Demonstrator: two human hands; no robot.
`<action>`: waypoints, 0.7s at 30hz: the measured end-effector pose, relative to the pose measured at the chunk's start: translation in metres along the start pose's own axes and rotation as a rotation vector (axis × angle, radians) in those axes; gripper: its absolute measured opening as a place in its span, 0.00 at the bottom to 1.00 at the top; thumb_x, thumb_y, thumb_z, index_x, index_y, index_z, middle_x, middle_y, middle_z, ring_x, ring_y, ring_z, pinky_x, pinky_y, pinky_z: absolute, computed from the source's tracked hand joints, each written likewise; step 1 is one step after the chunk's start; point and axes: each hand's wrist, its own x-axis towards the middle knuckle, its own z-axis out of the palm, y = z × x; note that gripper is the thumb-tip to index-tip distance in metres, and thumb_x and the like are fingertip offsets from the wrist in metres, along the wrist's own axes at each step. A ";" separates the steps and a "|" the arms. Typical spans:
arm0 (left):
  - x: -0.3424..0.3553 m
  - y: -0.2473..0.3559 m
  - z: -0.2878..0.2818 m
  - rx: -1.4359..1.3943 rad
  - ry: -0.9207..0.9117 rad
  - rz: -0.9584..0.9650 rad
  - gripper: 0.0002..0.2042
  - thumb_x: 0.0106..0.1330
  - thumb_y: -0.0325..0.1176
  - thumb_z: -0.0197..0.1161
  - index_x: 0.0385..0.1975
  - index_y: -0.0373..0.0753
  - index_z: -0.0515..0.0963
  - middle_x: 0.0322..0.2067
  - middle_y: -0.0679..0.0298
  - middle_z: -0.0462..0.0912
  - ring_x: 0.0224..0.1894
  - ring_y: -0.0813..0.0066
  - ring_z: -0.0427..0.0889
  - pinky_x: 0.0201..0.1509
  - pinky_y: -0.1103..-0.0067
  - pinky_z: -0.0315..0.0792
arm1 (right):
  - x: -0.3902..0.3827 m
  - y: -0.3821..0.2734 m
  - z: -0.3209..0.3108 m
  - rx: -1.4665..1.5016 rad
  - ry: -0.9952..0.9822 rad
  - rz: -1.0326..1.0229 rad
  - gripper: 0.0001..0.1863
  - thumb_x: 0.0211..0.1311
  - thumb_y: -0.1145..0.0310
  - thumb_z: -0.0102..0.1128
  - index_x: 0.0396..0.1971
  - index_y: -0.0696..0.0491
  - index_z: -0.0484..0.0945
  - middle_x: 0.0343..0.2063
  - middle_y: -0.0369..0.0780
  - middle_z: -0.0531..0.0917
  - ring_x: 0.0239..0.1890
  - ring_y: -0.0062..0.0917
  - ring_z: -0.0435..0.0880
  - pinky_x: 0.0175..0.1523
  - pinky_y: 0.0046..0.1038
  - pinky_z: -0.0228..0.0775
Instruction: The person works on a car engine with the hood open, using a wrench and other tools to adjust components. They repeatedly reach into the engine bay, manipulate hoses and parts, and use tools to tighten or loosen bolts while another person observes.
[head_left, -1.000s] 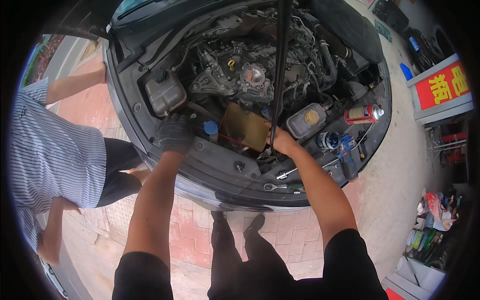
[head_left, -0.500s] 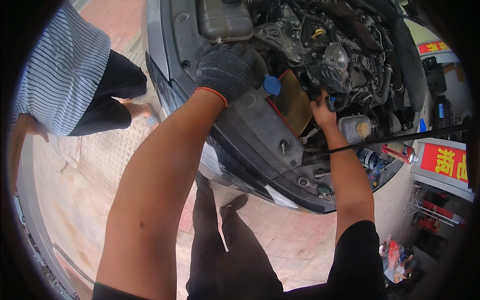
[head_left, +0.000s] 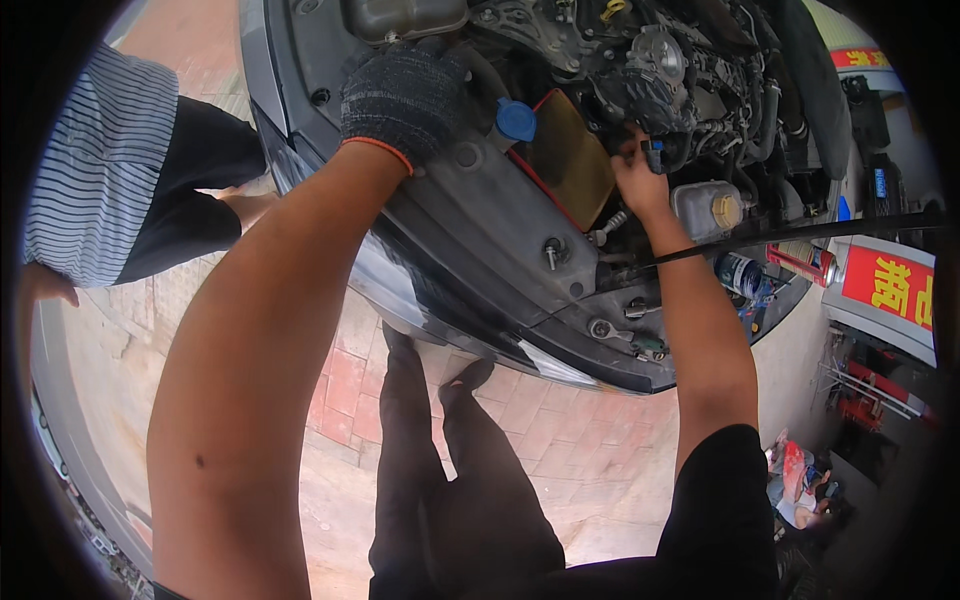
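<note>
My left hand (head_left: 400, 108), in a dark grey knitted glove with an orange cuff, leans on the black front panel (head_left: 480, 225) of a car's engine bay. Its fingers lie apart on the panel, below a grey plastic tank (head_left: 410, 18). Bare, my right hand (head_left: 642, 182) reaches down beside the engine, under a round metal throttle body (head_left: 658, 60). Its fingers are bent together beside a black connector with a blue part (head_left: 653, 155); the fingertips are partly hidden, and what they grip cannot be made out. Left of it lies a yellowish, red-edged filter panel (head_left: 572, 155).
A blue cap (head_left: 516, 120) stands by the filter panel. Right of my right hand sits a reservoir with a yellow cap (head_left: 727, 210). A black rod (head_left: 800, 232) crosses over my right forearm. A ratchet (head_left: 605, 330) and a spray can (head_left: 800, 262) lie nearby. A person in a striped shirt (head_left: 100, 160) stands left.
The view has shifted, so the car sits further up and left in it. My left hand stays on the front panel, and my right hand remains beside the connector, its fingers slightly shifted.
</note>
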 end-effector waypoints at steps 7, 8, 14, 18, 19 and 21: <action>0.000 0.009 -0.011 0.066 0.158 0.040 0.12 0.61 0.39 0.59 0.41 0.44 0.80 0.41 0.56 0.81 0.45 0.54 0.81 0.51 0.60 0.73 | 0.015 0.009 0.000 -0.390 -0.066 -0.047 0.37 0.59 0.60 0.54 0.70 0.39 0.56 0.49 0.44 0.81 0.52 0.45 0.80 0.56 0.44 0.72; 0.000 0.015 -0.020 0.075 0.209 0.070 0.11 0.59 0.37 0.60 0.37 0.41 0.81 0.35 0.53 0.82 0.41 0.52 0.81 0.49 0.60 0.73 | 0.011 0.012 0.001 -0.396 -0.012 -0.091 0.37 0.59 0.60 0.54 0.70 0.39 0.56 0.49 0.44 0.81 0.52 0.45 0.80 0.55 0.44 0.72; 0.000 -0.009 0.007 0.062 0.125 0.052 0.14 0.66 0.43 0.57 0.48 0.50 0.79 0.53 0.60 0.79 0.52 0.58 0.81 0.55 0.61 0.73 | -0.005 -0.029 -0.003 -0.070 -0.255 0.118 0.35 0.59 0.60 0.55 0.68 0.36 0.56 0.50 0.39 0.81 0.49 0.44 0.81 0.54 0.43 0.74; 0.002 -0.004 0.009 0.072 0.145 0.078 0.14 0.67 0.45 0.57 0.48 0.50 0.79 0.53 0.61 0.79 0.51 0.57 0.81 0.55 0.61 0.73 | -0.009 -0.024 -0.001 -0.105 -0.221 0.003 0.36 0.59 0.62 0.55 0.69 0.35 0.55 0.49 0.40 0.80 0.50 0.43 0.81 0.53 0.42 0.75; 0.002 -0.004 0.008 0.053 0.146 0.080 0.14 0.67 0.45 0.57 0.48 0.51 0.79 0.53 0.61 0.79 0.51 0.57 0.81 0.55 0.61 0.73 | -0.009 -0.024 -0.002 -0.110 -0.230 -0.019 0.37 0.59 0.62 0.55 0.70 0.34 0.54 0.49 0.40 0.80 0.50 0.43 0.81 0.52 0.42 0.75; 0.002 -0.006 0.008 0.035 0.145 0.084 0.14 0.67 0.45 0.56 0.48 0.51 0.79 0.53 0.61 0.80 0.51 0.57 0.81 0.55 0.61 0.73 | -0.008 -0.032 -0.004 -0.203 -0.266 -0.043 0.39 0.60 0.63 0.55 0.71 0.31 0.52 0.50 0.41 0.79 0.51 0.43 0.81 0.53 0.42 0.75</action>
